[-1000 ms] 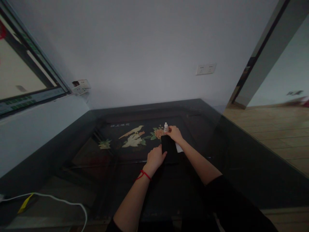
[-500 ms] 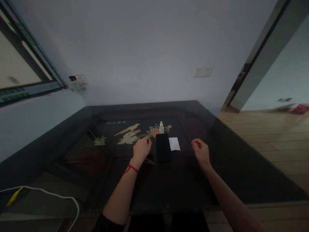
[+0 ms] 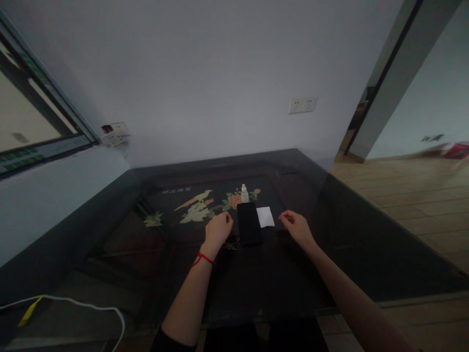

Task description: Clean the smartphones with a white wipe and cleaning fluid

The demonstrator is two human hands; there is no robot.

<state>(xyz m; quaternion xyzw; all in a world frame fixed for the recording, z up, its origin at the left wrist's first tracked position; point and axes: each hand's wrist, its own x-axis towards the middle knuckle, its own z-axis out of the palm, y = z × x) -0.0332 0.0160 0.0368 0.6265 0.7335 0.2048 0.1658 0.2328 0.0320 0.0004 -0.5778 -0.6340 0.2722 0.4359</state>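
"Set the scene?"
"Pale wall (image 3: 205,78) behind, dark glossy table (image 3: 351,259) below, seen from my head camera."
"And your hands?"
"My left hand (image 3: 217,230) curls loosely just left of the black slab (image 3: 249,224); whether its fingertips meet, I can't tell. My right hand (image 3: 298,230), half-bent with nothing visible in it, sits right of the white paper (image 3: 265,217)."
"The bottle (image 3: 244,194)?"
"Upright, just beyond the slab!"

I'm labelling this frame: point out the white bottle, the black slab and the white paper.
White bottle (image 3: 245,197): head view, on its body.
Black slab (image 3: 249,224): head view, mid top face.
White paper (image 3: 266,217): head view, visible middle.
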